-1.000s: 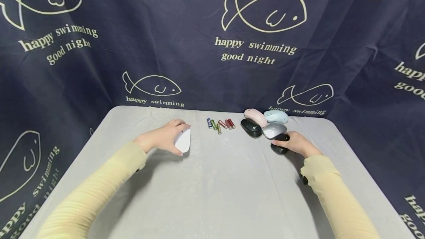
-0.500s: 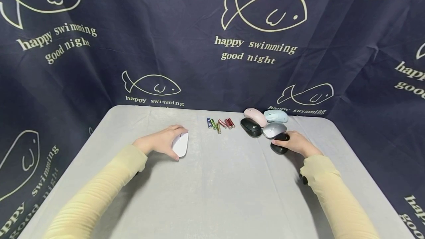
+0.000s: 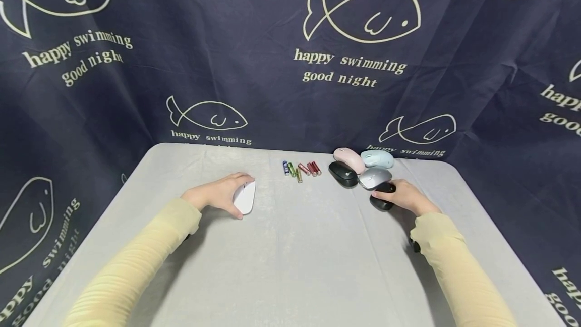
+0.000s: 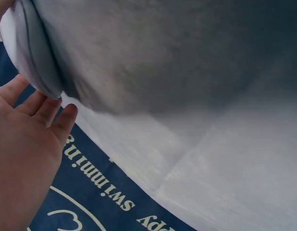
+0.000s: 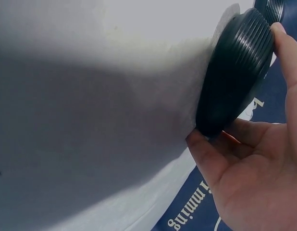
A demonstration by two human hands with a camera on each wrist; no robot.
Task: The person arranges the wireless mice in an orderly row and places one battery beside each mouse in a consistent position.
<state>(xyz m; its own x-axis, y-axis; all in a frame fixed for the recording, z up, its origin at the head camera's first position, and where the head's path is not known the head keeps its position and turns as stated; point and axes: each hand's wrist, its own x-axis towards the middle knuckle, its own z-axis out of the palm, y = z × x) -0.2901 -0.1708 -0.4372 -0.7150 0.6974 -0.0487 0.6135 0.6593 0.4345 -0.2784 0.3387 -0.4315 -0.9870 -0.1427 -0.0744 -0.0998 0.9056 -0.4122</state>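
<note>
On the left of the table, my left hand (image 3: 221, 194) grips a white computer mouse (image 3: 245, 198) between thumb and fingers. The left wrist view shows that mouse (image 4: 40, 48) edge-on at the table surface, fingertips along its side; the thumb is mostly out of frame. Over on the right, my right hand (image 3: 405, 196) holds a black mouse (image 3: 381, 202) across its sides. From the right wrist, the black mouse (image 5: 237, 67) shows ridged sides, with thumb at one end and fingers at the other. A silver mouse (image 3: 374, 177) lies right beside it.
Behind the right hand sit a pink mouse (image 3: 348, 159), a light blue mouse (image 3: 378, 158) and another black mouse (image 3: 343, 174), close together. Several small batteries, among them a blue battery (image 3: 286, 168) and a red battery (image 3: 304, 169), lie at the back middle. A dark curtain (image 3: 290, 90) hangs behind the table.
The left hand has shifted a little left and toward me with the white mouse, mostly in the first half second. My right hand and the black mouse have stayed in place.
</note>
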